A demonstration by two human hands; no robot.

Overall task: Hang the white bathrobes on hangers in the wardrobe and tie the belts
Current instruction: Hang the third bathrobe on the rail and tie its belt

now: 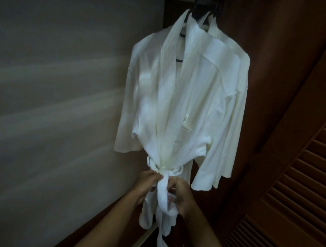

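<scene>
A white bathrobe [180, 97] hangs on a dark hanger [194, 10] from the wardrobe rail. Its white belt [162, 194] is wrapped around the waist, and the loose ends drop below the hem. My left hand [147, 183] pinches the belt at the knot on the left side. My right hand [181, 194] grips the belt just to the right of it. Behind this robe a second white bathrobe [238, 86] hangs on the same rail, mostly hidden.
The pale back wall of the wardrobe [52, 94] fills the left. A brown wooden side panel [281, 64] and a louvred wardrobe door [299, 194] stand at the right. The wardrobe's floor edge [138, 239] runs below the robe.
</scene>
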